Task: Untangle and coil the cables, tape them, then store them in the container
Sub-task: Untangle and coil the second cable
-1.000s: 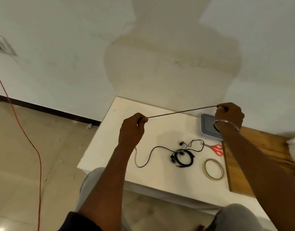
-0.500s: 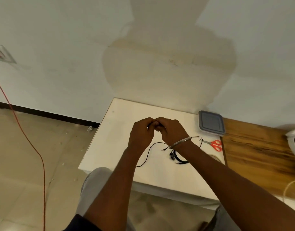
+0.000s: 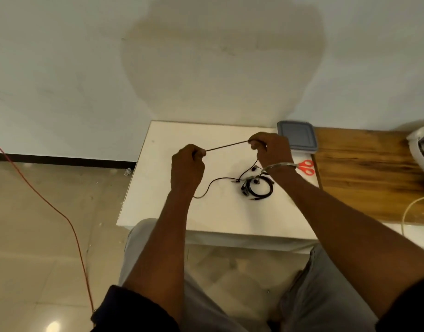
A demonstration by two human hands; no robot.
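A thin dark cable (image 3: 226,146) runs taut between my two hands above the white table (image 3: 158,188). My left hand (image 3: 187,167) pinches one end of that stretch. My right hand (image 3: 270,147) pinches the other end, higher and to the right. The cable's slack drops from both hands onto the table in a loose curve (image 3: 211,185). A coiled black cable (image 3: 258,189) with earbuds lies on the table below my right wrist. The grey-lidded container (image 3: 297,137) stands at the table's far right corner, closed.
Red-handled scissors (image 3: 306,167) lie right of my right wrist, beside a wooden board (image 3: 373,173). A white appliance (image 3: 421,149) and a white cord (image 3: 412,207) are at the far right. An orange cord (image 3: 62,216) crosses the floor at left. My knees are under the table's front edge.
My hands came together over the table half a second ago and have now drawn apart again, pulling a shorter stretch of cable taut. The view has shifted a little.
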